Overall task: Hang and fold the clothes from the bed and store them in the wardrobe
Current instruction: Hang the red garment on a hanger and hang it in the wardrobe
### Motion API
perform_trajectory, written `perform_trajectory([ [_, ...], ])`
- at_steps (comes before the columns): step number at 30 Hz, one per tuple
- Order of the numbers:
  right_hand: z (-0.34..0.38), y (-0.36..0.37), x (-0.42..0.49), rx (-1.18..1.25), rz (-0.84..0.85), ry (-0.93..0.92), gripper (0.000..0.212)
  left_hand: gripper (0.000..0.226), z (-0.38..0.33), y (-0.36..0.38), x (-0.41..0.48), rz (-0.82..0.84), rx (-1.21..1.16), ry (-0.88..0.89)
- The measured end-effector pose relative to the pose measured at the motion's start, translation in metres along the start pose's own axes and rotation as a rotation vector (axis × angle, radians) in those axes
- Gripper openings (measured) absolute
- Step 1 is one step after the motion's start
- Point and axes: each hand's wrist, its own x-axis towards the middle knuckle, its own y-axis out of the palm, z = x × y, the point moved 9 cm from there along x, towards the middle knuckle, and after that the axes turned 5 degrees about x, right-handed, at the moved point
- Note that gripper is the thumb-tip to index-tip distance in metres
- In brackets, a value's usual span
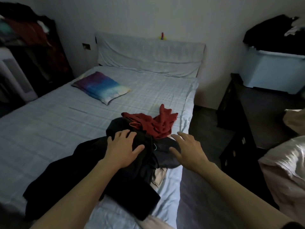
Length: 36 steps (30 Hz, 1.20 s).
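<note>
A heap of dark clothes [92, 176] lies on the near right part of the bed [49, 123]. A red garment [158, 124] sits crumpled at the heap's far end, with a thin orange hanger [134, 125] showing beside it. A pale beige piece [159, 176] pokes out at the heap's right edge. My left hand [123, 147] rests flat on top of the dark clothes, fingers spread. My right hand [188, 149] hovers open over the heap's right side, by the bed's edge, holding nothing.
A purple and blue pillow [100, 87] lies toward the headboard [148, 57]. Dark furniture [247, 116] with a pale blue box [272, 71] stands to the right of the bed. Pink bedding [287, 171] is at the right edge. Clothes hang on a rack [29, 33] at far left.
</note>
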Motion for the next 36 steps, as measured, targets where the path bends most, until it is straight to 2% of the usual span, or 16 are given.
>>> perform_trajectory([
  [6, -0.017, 0.019, 0.011, -0.036, 0.071, -0.086, 0.058, 0.068, -0.014, 0.036, 0.002, 0.035, -0.158, -0.072],
  [10, -0.050, 0.024, 0.050, 0.020, 0.082, -0.122, 0.057, 0.067, -0.035, 0.055, 0.023, 0.071, -0.086, -0.117],
  [14, -0.087, 0.026, 0.084, 0.061, 0.124, -0.213, 0.059, 0.067, -0.053, 0.059, 0.063, 0.051, -0.090, -0.247],
  [18, -0.123, 0.011, 0.108, 0.016, 0.156, -0.307, 0.059, 0.065, -0.092, 0.054, 0.093, 0.020, -0.197, -0.339],
  [21, -0.137, 0.005, 0.129, -0.013, 0.170, -0.358, 0.059, 0.065, -0.109, 0.050, 0.105, 0.011, -0.161, -0.364],
  [29, -0.134, 0.033, 0.192, 0.057, 0.225, -0.387, 0.060, 0.067, -0.069, 0.067, 0.134, 0.060, -0.087, -0.459],
  [36, -0.118, 0.087, 0.278, 0.018, 0.285, -0.386, 0.059, 0.064, -0.022, 0.108, 0.216, 0.073, -0.148, -0.433],
])
